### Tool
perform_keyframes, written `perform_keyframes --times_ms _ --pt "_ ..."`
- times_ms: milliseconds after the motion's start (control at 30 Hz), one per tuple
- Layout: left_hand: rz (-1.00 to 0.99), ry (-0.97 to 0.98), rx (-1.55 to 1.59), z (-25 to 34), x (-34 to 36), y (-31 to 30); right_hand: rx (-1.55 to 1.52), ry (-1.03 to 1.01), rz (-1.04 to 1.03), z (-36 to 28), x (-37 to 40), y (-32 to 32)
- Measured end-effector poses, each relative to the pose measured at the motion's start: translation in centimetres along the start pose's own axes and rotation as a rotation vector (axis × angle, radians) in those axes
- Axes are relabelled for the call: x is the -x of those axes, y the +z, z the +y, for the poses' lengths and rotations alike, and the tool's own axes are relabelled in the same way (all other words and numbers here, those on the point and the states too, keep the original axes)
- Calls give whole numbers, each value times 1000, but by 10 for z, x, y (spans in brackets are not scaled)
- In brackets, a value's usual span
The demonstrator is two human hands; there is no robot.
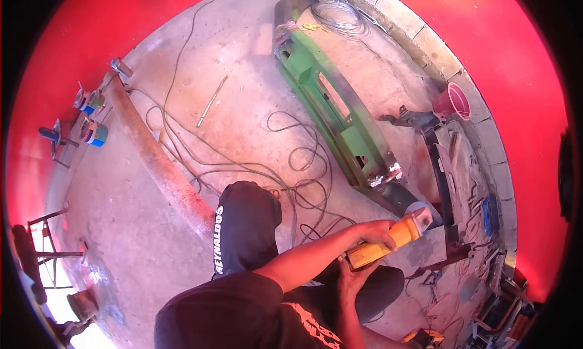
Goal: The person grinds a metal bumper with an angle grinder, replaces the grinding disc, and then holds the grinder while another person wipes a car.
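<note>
Left hand (378,232): closed over the yellow power tool (368,254), seemingly to steer it.
Right hand (354,280): cupped its rear, likely bearing weight.
Yellow power tool: sat at the green beam (359,141)'s near end, contact unclear.

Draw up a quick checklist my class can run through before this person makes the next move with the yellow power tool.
1. Tool supported by both hands: ok. The left hand grips the yellow power tool and the right hand holds its rear end.
2. Hands covered: not ok. Both are bare.
3. Tool's working end off the green metal beam: cannot tell. It overlaps the beam's dark end in view.
4. Tool switched off: cannot tell from a still.
5. Floor free of loose cable: not ok. Loops lie near the left knee.
6. Cans away from the tool: ok. They stand at the far left of the view.
</note>
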State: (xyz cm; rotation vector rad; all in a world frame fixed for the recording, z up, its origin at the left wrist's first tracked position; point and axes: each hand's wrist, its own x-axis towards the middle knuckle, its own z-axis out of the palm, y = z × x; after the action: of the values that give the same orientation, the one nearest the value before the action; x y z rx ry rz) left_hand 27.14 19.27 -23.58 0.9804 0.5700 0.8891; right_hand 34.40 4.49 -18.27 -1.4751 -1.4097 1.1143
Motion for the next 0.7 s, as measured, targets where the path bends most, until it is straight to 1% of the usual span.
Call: perform_keyframes --times_ms 100,200,233,300,333,433,533,567,600,633,667,700 --pt "36 95 9 47 -5 12 112 -113 56 -15 -10 -13" --pt "104 184 -51 80 0 17 21 -185 92 -33 -19 -11" --pt "120 156 -26 93 7 17 -19 -198 102 -35 -23 -8" --pt "165 174 -61 113 20 19 -19 -216 53 -36 -26 -9" --pt "188 181 -79 117 26 17 -20 -223 29 -36 -28 -8" --pt "259 184 -93 108 35 9 196 -247 -40 -41 -25 -8" --pt "315 277 -107 99 51 3 -109 -148 -142 -30 -16 3" --pt "326 305 -22 76 49 -2 -74 -119 -204 -25 -11 6" --pt "261 171 42 82 61 -6 -32 -71 -218 -27 -11 7" --pt "211 38 80 80 77 -9 -97 16 -241 -22 -9 11" --pt "235 93 20 73 78 -10 -159 104 -258 -16 3 11" --pt "265 45 29 72 83 -8 -114 111 -286 -37 4 7"
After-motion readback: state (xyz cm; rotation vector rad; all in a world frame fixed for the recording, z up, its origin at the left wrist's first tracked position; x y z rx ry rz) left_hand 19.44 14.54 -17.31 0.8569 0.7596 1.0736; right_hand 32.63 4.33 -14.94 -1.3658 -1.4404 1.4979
